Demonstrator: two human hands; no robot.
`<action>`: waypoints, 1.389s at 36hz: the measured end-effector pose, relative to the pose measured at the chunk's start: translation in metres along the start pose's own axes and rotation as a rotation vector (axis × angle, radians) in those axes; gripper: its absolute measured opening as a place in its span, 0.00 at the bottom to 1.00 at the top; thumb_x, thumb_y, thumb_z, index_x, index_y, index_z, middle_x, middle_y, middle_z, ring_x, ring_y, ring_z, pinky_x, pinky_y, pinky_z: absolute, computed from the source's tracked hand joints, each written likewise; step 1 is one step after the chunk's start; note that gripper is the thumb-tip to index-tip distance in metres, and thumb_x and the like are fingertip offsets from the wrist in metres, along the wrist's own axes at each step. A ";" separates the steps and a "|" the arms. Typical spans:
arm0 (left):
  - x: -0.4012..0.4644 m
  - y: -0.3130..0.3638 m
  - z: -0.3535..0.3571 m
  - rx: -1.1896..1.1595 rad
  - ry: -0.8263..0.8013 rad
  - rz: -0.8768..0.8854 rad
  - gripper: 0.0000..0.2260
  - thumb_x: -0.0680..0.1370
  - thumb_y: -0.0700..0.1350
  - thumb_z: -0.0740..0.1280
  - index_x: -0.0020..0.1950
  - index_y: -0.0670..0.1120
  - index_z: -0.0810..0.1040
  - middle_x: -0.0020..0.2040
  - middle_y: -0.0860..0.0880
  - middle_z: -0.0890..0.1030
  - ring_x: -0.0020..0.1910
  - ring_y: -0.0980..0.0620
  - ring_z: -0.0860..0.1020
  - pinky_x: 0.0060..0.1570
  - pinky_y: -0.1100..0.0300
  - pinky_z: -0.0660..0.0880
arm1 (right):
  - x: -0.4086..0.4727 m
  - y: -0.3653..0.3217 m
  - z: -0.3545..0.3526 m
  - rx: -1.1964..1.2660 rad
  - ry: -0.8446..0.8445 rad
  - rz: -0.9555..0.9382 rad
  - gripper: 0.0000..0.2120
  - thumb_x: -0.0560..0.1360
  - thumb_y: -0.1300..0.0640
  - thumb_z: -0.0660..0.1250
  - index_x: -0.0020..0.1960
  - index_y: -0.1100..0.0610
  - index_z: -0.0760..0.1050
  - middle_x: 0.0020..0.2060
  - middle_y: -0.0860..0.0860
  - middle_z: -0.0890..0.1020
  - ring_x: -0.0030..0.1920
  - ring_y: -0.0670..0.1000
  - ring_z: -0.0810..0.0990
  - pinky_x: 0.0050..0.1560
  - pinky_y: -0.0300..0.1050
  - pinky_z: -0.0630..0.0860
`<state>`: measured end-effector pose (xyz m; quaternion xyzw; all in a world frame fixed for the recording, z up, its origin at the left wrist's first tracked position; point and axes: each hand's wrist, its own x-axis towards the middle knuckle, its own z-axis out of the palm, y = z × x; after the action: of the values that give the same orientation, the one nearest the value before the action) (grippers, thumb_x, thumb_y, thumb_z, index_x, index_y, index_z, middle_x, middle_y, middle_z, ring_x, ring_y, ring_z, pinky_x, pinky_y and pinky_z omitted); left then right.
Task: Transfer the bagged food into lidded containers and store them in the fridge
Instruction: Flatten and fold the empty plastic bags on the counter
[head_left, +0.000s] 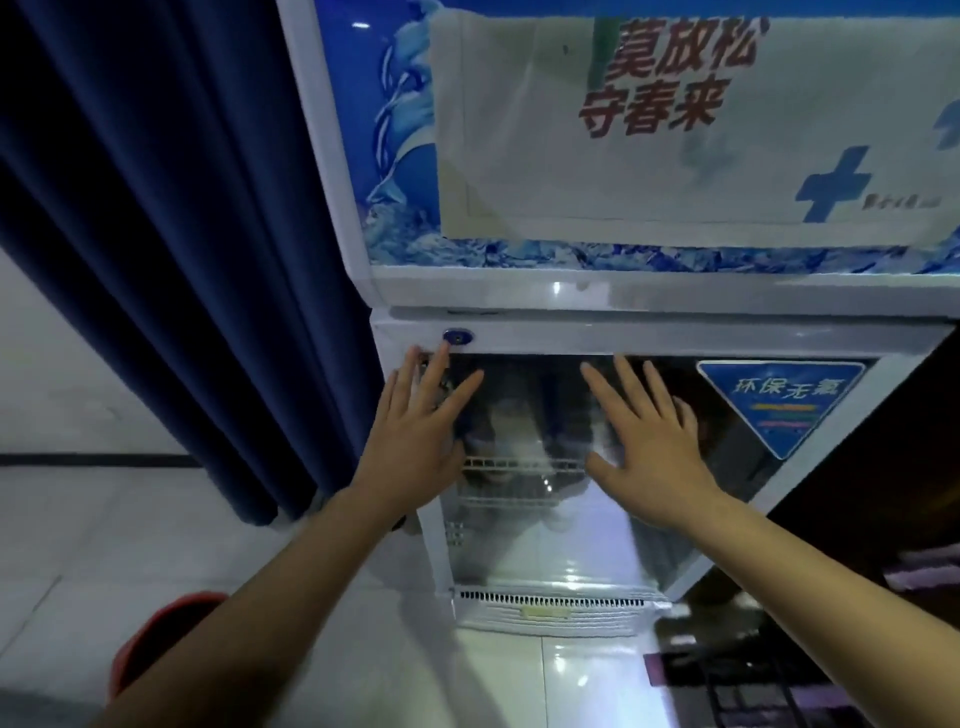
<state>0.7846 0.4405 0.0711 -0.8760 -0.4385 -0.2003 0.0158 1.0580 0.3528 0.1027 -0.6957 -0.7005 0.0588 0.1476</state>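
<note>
Two bare forearms extend forward from the bottom edge of the view. Beside the left forearm, a red round plastic basin (156, 639) sits on the glossy white tiled floor (519, 686). The left hand (415, 431) lies flat on the glass door (545, 540) of the white upright display fridge (649, 332), fingers straight and spread, fingertips reaching the door's top-left corner just below a small blue round lock (457, 338). The right hand (649, 447) presses flat on the same glass near its centre, fingers straight and splayed. White wire shelves (519, 465) show behind the glass; bagged food and lidded containers cannot be made out. A dark blue pleated curtain (171, 234) hangs left of the fridge. Above the door, a pale paper poster with red characters (649, 130) covers the blue header panel
</note>
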 end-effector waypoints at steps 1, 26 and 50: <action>-0.008 0.005 -0.006 -0.046 -0.002 -0.042 0.36 0.78 0.49 0.70 0.82 0.56 0.57 0.83 0.47 0.44 0.81 0.39 0.41 0.78 0.38 0.48 | -0.002 -0.004 0.004 0.011 -0.040 -0.029 0.43 0.76 0.42 0.64 0.78 0.35 0.36 0.80 0.44 0.35 0.79 0.52 0.33 0.77 0.63 0.44; -0.399 0.191 -0.086 -0.196 -0.057 -1.714 0.37 0.77 0.68 0.61 0.81 0.63 0.46 0.82 0.59 0.43 0.81 0.52 0.42 0.79 0.47 0.49 | -0.119 -0.213 0.122 0.422 -0.933 -0.774 0.32 0.72 0.30 0.60 0.74 0.33 0.57 0.79 0.38 0.56 0.80 0.44 0.47 0.79 0.52 0.50; -0.596 0.051 -0.173 -0.308 0.324 -1.773 0.34 0.77 0.67 0.63 0.79 0.67 0.50 0.82 0.61 0.45 0.82 0.51 0.44 0.79 0.47 0.51 | -0.156 -0.475 0.161 0.404 -0.875 -0.889 0.36 0.69 0.33 0.66 0.74 0.32 0.58 0.76 0.36 0.56 0.78 0.43 0.52 0.78 0.51 0.55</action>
<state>0.4463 -0.0803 0.0203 -0.1719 -0.9114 -0.3161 -0.1995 0.5549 0.2060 0.0674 -0.2100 -0.8919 0.4004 -0.0130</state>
